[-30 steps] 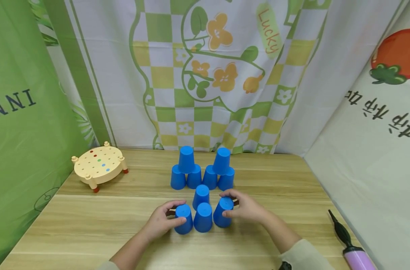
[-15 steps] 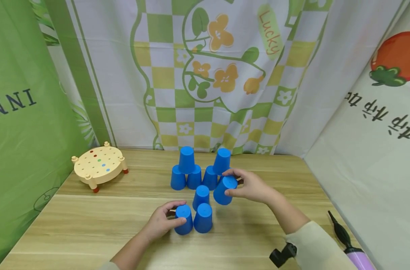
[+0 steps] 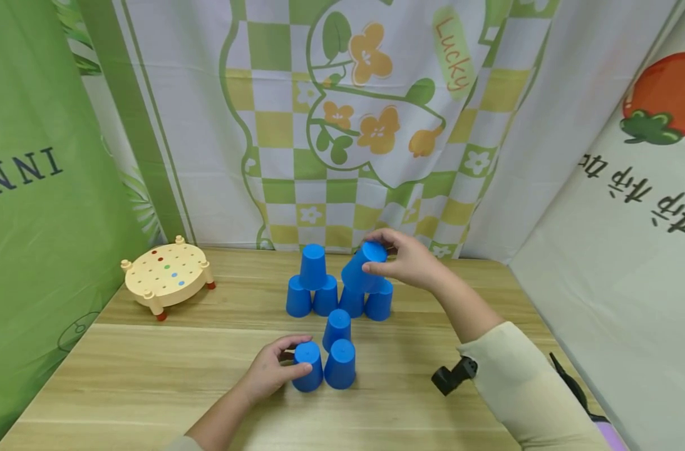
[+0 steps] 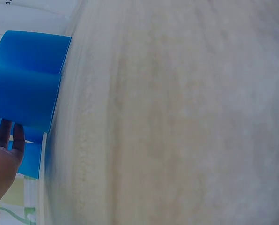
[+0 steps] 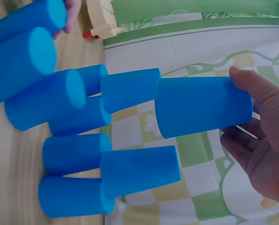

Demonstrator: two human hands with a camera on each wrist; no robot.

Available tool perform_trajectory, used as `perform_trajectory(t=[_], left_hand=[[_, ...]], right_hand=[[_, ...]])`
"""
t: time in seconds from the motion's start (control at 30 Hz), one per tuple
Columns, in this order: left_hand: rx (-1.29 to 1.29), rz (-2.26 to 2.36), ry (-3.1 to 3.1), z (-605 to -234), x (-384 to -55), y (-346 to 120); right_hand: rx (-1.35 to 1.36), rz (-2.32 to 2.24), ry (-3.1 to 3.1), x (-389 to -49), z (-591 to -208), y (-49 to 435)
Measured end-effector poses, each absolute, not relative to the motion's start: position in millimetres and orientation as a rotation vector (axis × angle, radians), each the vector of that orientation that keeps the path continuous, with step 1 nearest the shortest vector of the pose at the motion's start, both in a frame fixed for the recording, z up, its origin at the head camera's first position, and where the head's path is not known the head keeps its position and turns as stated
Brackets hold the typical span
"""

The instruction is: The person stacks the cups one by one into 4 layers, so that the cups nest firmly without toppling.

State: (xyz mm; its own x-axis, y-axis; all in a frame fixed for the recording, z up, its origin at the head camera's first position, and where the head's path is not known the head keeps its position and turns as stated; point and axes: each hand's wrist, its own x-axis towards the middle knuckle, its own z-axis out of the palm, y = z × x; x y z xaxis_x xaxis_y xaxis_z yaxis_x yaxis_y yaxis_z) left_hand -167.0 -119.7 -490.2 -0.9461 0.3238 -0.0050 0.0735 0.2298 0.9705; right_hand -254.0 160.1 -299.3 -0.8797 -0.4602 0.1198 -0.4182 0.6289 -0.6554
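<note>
"Blue cup (image 3: 355, 270) gripped by the right hand (image 3: 407, 259): pointing where?"
"Mouth down, long axis tilted, near the table's (image 3: 151, 376) far edge."
"Left hand (image 3: 268, 372)?"
"Gripping another cup (image 3: 313, 374), inverted, axis vertical."

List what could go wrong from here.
The right hand holds a tilted cup in the air, seemingly close to the top cups, so it might knock one off.

Each top cup straddles two lower cups, so a bump to either support could topple it.

The left hand grips a front cup with a neighbour close beside it; a slip could shove that one aside.
</note>
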Motion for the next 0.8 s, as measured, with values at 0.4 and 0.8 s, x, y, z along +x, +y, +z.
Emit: perform_trajectory(t=[0.4,0.8], left_hand=[[0.369,1.803,2.285,-490.2,-167.7,-120.1],[0.374,1.804,2.264,-491.1,-168.7,-121.2]], right_hand=[[-0.712,-1.016,2.817,-287.3,-286.6,135.2],[-0.647,-0.817,2.855,-311.4,-301.0,120.4]])
